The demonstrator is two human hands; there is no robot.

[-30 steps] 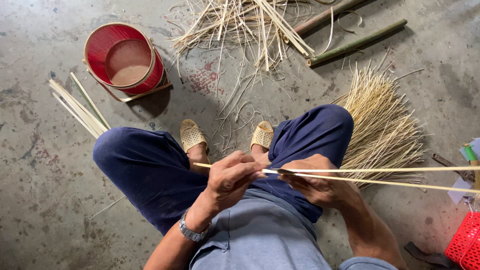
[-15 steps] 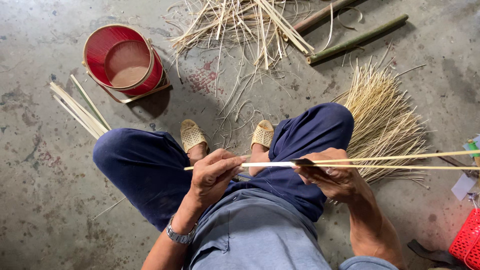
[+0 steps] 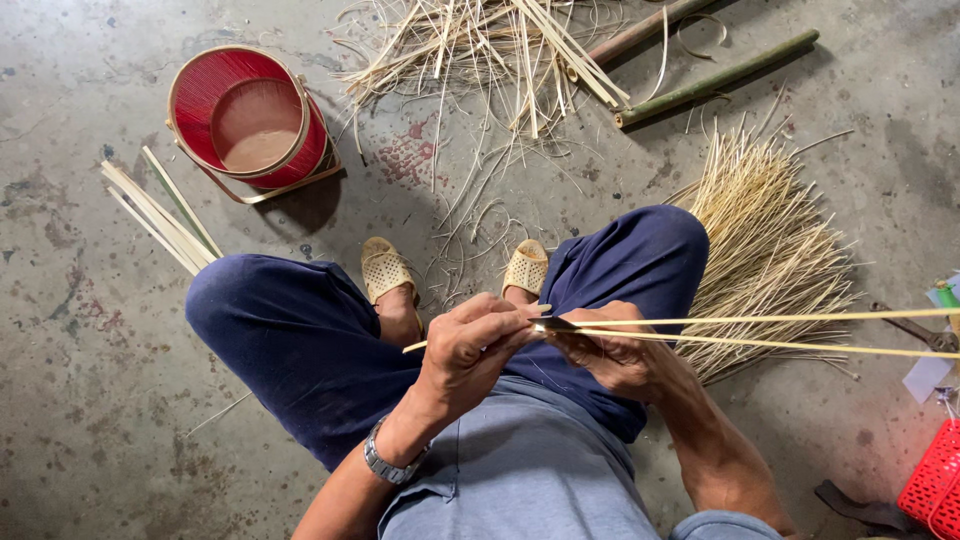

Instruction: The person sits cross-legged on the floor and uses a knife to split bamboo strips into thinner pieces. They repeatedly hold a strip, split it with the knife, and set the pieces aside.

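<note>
Left hand (image 3: 478,345) pinches blade (image 3: 553,324) at split end of bamboo strip (image 3: 760,332). Right hand (image 3: 612,355) grips strip just beside, above lap. 2 halves run right, past splint fan (image 3: 770,240). Red bucket (image 3: 250,118) far left.

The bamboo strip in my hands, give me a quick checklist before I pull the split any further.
1. Left hand grips the strip near the split point: ok.
2. Right hand holds the strip just past the blade: ok.
3. The two halves run apart evenly toward the right: ok, though their far ends leave the picture.
4. Fingers clear of the blade edge: cannot tell, the edge is hidden between the hands.
5. Strip stays above the knees, not snagging cloth: ok.
6. Room for the halves on the right: not ok, a red basket and tools lie close.
</note>
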